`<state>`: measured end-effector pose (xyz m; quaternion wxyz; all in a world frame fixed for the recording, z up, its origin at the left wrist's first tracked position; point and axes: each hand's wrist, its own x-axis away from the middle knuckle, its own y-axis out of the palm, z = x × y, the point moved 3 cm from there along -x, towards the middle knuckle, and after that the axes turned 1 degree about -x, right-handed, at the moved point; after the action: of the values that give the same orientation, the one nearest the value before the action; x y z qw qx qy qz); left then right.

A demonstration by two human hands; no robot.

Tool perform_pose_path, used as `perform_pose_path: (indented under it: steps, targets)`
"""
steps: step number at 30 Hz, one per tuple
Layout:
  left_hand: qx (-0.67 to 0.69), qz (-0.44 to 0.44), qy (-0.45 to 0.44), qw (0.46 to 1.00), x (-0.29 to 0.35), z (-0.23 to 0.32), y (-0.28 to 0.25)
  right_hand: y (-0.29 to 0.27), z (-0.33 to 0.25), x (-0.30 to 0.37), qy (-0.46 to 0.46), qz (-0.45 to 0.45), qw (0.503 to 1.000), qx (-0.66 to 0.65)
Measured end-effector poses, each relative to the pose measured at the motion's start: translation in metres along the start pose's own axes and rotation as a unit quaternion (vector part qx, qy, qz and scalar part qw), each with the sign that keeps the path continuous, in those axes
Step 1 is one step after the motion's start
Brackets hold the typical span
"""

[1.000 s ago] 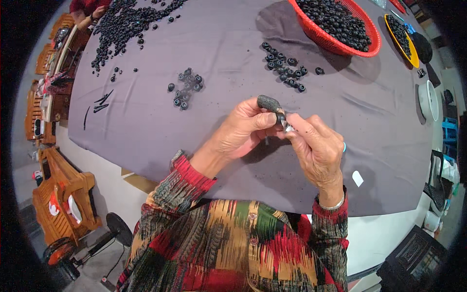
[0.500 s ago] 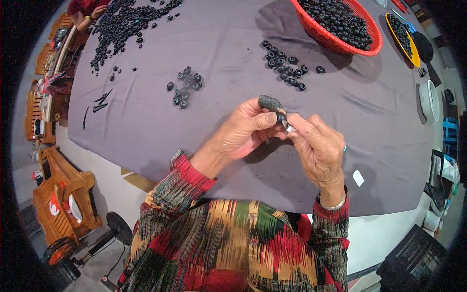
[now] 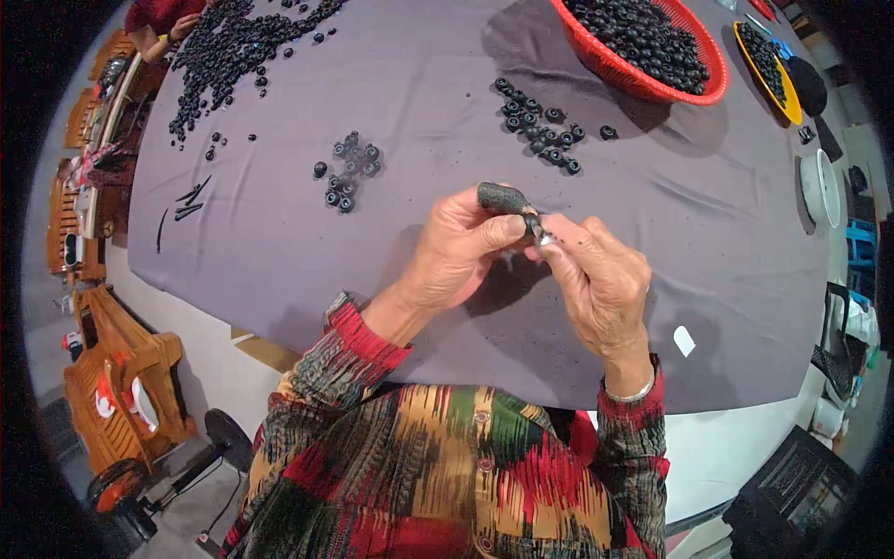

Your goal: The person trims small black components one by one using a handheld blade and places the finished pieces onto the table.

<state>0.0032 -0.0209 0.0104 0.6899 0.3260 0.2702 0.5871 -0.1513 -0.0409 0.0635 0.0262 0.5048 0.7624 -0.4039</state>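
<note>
Above the near middle of the table my hands meet. My left hand [image 3: 452, 250] pinches a small round black part [image 3: 533, 225] between thumb and index finger. A dark textured finger sleeve [image 3: 504, 197] covers that index finger. Against the part's right side, the thumb and index finger of my right hand [image 3: 603, 284] close on a small whitish, shiny piece [image 3: 546, 239]; its kind is mostly hidden by the fingertips. Beyond my hands lie two loose groups of similar black parts, one to the left [image 3: 346, 192] and one to the right [image 3: 537, 121].
A red plastic basket [image 3: 715, 86] heaped with black parts stands far right, near a yellow plate [image 3: 790, 104] and a white basin [image 3: 823, 191]. Another person's hand [image 3: 183, 26] is by the far-left pile [image 3: 223, 70]. A white chip [image 3: 684, 341] and thin black strips [image 3: 189, 211] lie about.
Both hands have shifted slightly left with the black part. The right fingertips press closer against it, and small dark crumbs now show by the right fingers.
</note>
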Motion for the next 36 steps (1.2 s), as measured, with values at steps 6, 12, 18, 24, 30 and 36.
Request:
perform_pose_path:
  steps: [6,12,18,24,30,36]
  targets:
    - [0.009,0.044,-0.004,0.999,0.001,-0.005,-0.001,0.006,0.003,-0.002,0.019,0.019,1.000,0.013]
    - [0.030,0.056,-0.037,0.997,0.000,-0.011,-0.006,0.006,0.005,-0.002,0.043,0.021,0.999,-0.011]
    - [0.064,0.047,-0.051,0.996,0.000,-0.008,-0.008,-0.002,0.004,-0.005,0.058,0.047,0.997,0.017]
    - [0.079,0.045,-0.074,0.993,-0.003,-0.013,-0.001,0.012,0.003,0.002,-0.070,0.090,0.991,0.066]
    - [0.156,0.057,-0.102,0.981,-0.001,-0.018,0.011,0.015,-0.009,0.007,-0.104,0.138,0.976,0.130]
    - [-0.072,0.174,0.034,0.982,0.022,0.026,-0.001,0.019,-0.004,0.014,-0.120,0.146,0.972,0.138]
